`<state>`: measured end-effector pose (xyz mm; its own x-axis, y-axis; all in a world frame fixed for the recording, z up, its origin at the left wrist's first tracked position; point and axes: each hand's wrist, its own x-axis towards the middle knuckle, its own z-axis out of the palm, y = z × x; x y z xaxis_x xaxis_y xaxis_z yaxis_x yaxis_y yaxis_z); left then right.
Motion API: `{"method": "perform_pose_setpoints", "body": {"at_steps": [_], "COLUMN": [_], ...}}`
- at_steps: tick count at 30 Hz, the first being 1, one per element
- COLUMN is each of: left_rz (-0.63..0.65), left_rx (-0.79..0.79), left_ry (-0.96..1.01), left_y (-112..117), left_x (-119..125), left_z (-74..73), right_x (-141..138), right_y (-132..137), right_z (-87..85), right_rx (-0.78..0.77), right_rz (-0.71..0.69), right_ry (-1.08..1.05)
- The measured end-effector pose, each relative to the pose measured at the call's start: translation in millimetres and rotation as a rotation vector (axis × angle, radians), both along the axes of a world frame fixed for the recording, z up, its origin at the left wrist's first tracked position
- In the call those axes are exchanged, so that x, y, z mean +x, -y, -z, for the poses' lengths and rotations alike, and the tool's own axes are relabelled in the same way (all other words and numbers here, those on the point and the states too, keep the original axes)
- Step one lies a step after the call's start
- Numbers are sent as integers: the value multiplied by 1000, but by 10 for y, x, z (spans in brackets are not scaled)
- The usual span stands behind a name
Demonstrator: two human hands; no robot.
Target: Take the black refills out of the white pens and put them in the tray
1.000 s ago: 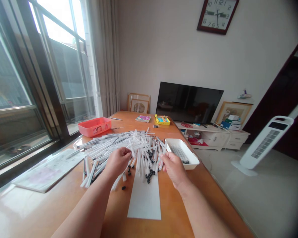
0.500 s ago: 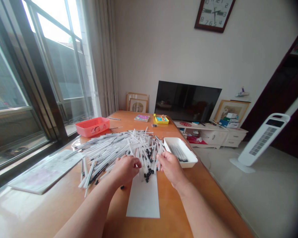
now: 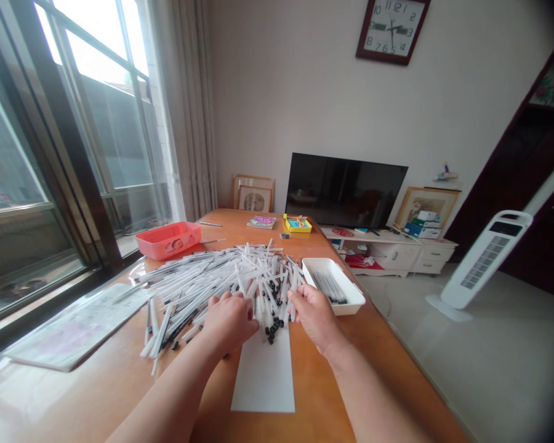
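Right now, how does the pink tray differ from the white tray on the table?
Colour: the pink tray is salmon-pink, the white tray plain white. Place: the pink tray sits far left by the window, the white tray at the table's right edge beside the right hand. Contents: the white tray holds thin dark sticks; the pink tray's inside cannot be made out. Both are shallow rectangular trays.

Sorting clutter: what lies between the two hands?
Head view: white pen tubes and loose black caps, on a white paper strip, lie between left hand and right hand.
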<state>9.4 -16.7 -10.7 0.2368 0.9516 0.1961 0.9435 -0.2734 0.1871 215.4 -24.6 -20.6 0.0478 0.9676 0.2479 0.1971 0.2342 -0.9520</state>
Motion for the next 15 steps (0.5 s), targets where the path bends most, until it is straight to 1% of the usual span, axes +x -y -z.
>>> {"method": "perform_pose_setpoints", "body": {"at_steps": [7, 12, 15], "left_rz": [-35, -98, -147], "left_rx": [32, 30, 7], "left_ry": [-124, -177, -170], "left_y": [37, 43, 41], "left_x": [35, 57, 10], "left_z": [-32, -42, -87], "right_x": [12, 8, 7], "right_y": [2, -1, -4], "right_z": [4, 18, 12], "right_rx": [4, 3, 6], "right_rz": [3, 12, 12], "right_ry": [8, 12, 2]}}
